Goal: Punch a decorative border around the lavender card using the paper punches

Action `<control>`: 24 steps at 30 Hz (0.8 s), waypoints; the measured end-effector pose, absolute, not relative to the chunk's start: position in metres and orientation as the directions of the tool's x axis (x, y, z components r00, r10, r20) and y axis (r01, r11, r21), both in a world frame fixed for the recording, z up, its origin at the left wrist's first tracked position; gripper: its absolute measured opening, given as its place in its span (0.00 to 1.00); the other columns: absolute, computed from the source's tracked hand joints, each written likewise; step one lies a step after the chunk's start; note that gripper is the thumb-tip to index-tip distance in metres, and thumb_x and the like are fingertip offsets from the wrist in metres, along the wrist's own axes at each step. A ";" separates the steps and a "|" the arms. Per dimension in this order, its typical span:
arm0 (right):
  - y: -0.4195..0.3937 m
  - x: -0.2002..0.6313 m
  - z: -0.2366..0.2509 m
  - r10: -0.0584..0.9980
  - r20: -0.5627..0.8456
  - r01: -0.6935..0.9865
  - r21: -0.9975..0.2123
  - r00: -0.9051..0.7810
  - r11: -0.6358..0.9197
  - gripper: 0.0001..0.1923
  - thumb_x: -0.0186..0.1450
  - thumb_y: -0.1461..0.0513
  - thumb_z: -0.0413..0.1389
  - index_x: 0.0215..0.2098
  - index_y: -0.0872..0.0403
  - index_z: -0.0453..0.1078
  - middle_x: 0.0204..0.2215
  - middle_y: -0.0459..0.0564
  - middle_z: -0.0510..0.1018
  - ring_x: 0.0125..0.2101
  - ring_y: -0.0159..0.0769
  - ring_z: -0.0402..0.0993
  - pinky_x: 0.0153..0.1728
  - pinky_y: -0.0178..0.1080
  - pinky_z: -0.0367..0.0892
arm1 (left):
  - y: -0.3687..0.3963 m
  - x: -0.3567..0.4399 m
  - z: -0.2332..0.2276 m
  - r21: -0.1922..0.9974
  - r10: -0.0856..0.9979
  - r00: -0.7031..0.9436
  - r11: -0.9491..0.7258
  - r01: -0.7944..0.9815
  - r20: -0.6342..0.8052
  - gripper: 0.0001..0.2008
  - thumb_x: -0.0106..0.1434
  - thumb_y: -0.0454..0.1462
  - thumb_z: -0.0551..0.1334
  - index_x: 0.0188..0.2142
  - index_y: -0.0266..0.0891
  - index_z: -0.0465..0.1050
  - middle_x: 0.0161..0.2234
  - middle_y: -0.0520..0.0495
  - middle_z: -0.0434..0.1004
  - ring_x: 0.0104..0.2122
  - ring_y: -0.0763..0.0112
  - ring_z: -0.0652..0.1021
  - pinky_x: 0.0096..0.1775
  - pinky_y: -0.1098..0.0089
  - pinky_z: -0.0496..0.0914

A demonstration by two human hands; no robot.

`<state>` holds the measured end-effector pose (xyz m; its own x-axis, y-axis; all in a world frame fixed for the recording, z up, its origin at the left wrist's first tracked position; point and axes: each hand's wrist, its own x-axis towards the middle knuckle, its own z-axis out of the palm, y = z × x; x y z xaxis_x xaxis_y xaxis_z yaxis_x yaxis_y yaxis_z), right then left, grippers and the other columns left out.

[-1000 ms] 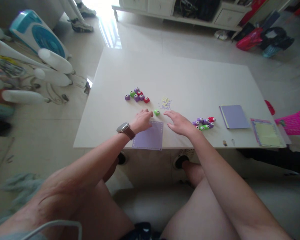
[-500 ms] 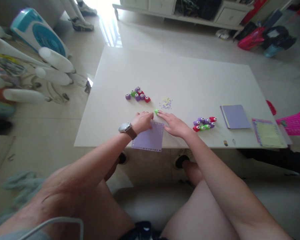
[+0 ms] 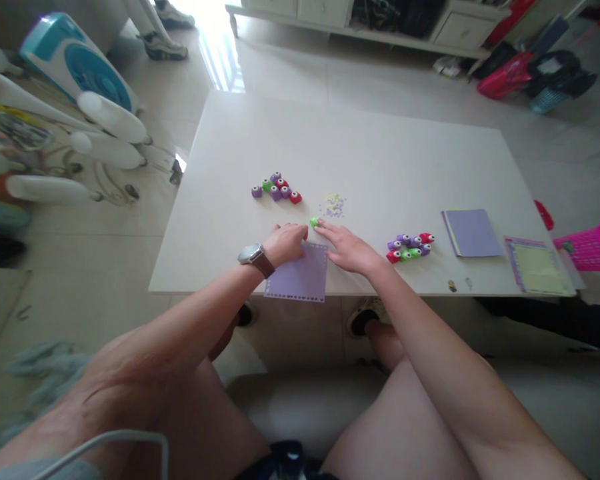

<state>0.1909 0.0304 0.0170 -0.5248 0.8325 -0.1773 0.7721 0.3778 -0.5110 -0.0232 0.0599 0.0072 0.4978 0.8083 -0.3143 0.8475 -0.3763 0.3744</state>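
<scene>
A purple sheet of paper (image 3: 300,273) with small cut-outs along its edges overhangs the table's front edge. My left hand (image 3: 286,244), with a watch at the wrist, is closed on its upper part, fingers curled. A green craft punch (image 3: 315,222) sits by the sheet's far edge. The fingertips of my right hand (image 3: 349,249) press on this punch, while the thumb is lower, near the sheet's right edge. How the paper sits in the punch is hidden by my hands. Beyond them lies a pile of tiny yellow and purple paper bits (image 3: 335,204).
More craft punches in purple, red and green stand in a left group (image 3: 276,189) and a right group (image 3: 410,247). Farther right are a purple paper stack (image 3: 471,233), a yellow sheet with a patterned border (image 3: 537,267) and two small trinkets (image 3: 452,286) on the white table (image 3: 370,153).
Both hands stay nearly in place, the left on the paper and the right on the green craft punch. Only a slight shift of the whole view shows.
</scene>
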 end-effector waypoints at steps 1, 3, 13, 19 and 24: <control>0.031 0.191 0.016 0.832 -0.176 0.772 -0.509 -0.527 0.382 0.40 0.63 0.70 0.54 0.73 0.51 0.58 0.74 0.50 0.55 0.72 0.43 0.53 0.73 0.48 0.51 | 0.060 -0.023 0.006 0.377 0.808 0.501 -0.378 0.845 -0.312 0.17 0.60 0.37 0.68 0.48 0.40 0.73 0.48 0.42 0.80 0.52 0.53 0.75 0.52 0.57 0.64; 0.031 0.191 0.015 0.832 -0.165 0.769 -0.508 -0.530 0.388 0.40 0.63 0.70 0.54 0.73 0.51 0.60 0.74 0.51 0.56 0.72 0.44 0.54 0.72 0.50 0.51 | 0.060 -0.024 0.005 0.383 0.806 0.509 -0.386 0.839 -0.303 0.16 0.60 0.37 0.68 0.48 0.40 0.73 0.48 0.42 0.80 0.52 0.54 0.76 0.52 0.57 0.64; 0.029 0.191 0.024 0.855 -0.125 0.803 -0.435 -0.503 0.408 0.30 0.66 0.68 0.56 0.66 0.51 0.68 0.65 0.56 0.67 0.64 0.49 0.63 0.67 0.51 0.62 | 0.060 -0.024 0.010 0.390 0.792 0.528 -0.401 0.829 -0.307 0.14 0.58 0.36 0.68 0.44 0.40 0.76 0.47 0.42 0.78 0.49 0.57 0.77 0.49 0.60 0.65; 0.028 0.193 0.030 0.879 -0.106 0.825 -0.412 -0.465 0.387 0.25 0.66 0.70 0.54 0.60 0.52 0.72 0.60 0.57 0.70 0.59 0.48 0.68 0.63 0.49 0.65 | 0.059 -0.024 0.011 0.373 0.774 0.548 -0.430 0.823 -0.317 0.14 0.58 0.32 0.65 0.45 0.41 0.77 0.44 0.44 0.82 0.47 0.58 0.78 0.50 0.59 0.65; 0.030 0.196 0.031 0.874 -0.158 0.838 -0.404 -0.460 0.367 0.25 0.65 0.74 0.51 0.56 0.54 0.75 0.56 0.56 0.75 0.55 0.44 0.73 0.58 0.42 0.67 | 0.058 -0.024 0.023 0.341 0.751 0.570 -0.468 0.815 -0.334 0.14 0.59 0.32 0.63 0.44 0.41 0.80 0.43 0.42 0.83 0.45 0.58 0.79 0.47 0.61 0.67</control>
